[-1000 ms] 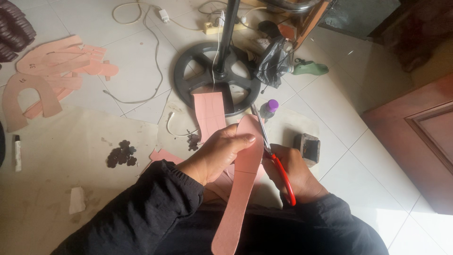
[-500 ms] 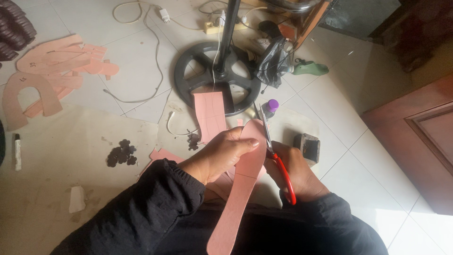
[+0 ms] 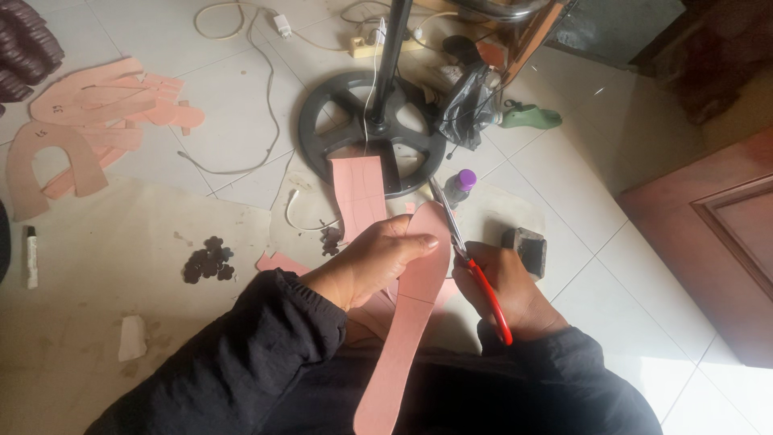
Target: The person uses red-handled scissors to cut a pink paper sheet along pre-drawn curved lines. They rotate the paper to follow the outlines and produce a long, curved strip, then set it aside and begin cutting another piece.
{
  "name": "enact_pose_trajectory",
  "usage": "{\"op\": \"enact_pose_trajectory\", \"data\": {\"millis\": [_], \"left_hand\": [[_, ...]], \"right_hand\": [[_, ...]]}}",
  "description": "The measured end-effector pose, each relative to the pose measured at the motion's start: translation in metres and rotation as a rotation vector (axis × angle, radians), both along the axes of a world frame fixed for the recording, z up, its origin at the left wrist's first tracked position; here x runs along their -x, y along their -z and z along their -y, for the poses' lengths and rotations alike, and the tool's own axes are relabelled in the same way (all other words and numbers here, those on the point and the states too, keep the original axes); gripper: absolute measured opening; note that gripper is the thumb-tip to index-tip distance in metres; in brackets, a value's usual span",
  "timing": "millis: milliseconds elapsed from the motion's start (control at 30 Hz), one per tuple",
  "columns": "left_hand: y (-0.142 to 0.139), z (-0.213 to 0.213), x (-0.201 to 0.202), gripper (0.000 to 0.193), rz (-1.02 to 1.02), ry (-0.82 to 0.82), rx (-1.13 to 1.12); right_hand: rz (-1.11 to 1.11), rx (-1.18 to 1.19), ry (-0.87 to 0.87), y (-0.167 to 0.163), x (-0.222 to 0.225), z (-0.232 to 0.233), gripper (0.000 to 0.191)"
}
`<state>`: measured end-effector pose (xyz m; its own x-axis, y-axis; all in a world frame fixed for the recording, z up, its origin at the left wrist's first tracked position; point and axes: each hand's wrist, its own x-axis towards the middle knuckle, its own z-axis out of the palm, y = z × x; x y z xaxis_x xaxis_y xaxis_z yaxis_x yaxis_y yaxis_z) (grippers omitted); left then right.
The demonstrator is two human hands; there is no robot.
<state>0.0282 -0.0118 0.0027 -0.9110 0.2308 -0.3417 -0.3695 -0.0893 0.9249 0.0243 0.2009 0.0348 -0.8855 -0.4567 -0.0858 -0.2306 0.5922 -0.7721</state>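
Pink sheet material fills the middle of the frame: a long sole-shaped piece runs from the lower centre up to a rounded tip near the centre. The left hand grasps it near the top, thumb lying across the face. At its right edge the right hand is clenched around red-handled scissors, whose blades point up and left along the rounded tip. Just behind the left hand a rectangular pink strip with curved lines stands up. On the tiled floor above sits a black wheel-shaped stand base with a pole. More pink cut-outs lie at upper left, and a small purple-capped bottle sits just right of the blades.
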Motion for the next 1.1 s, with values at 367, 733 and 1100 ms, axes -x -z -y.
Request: {"op": "enact_pose_trajectory", "data": {"millis": [367,733,1100], "left_hand": [[-0.012,-0.001,-0.005,0.023,-0.352,-0.128,0.097],[-0.016,-0.005,-0.008,0.024,-0.494,-0.019,0.143],[-0.019,-0.001,-0.009,0.022,-0.422,-0.001,0.196]], "right_hand": [[-0.043,-0.058,0.067,0.010,-0.006,0.017,0.015],[-0.010,0.066,-0.047,-0.009,-0.014,0.011,0.020],[0.008,0.030,-0.042,-0.008,-0.013,0.006,0.015]]}}
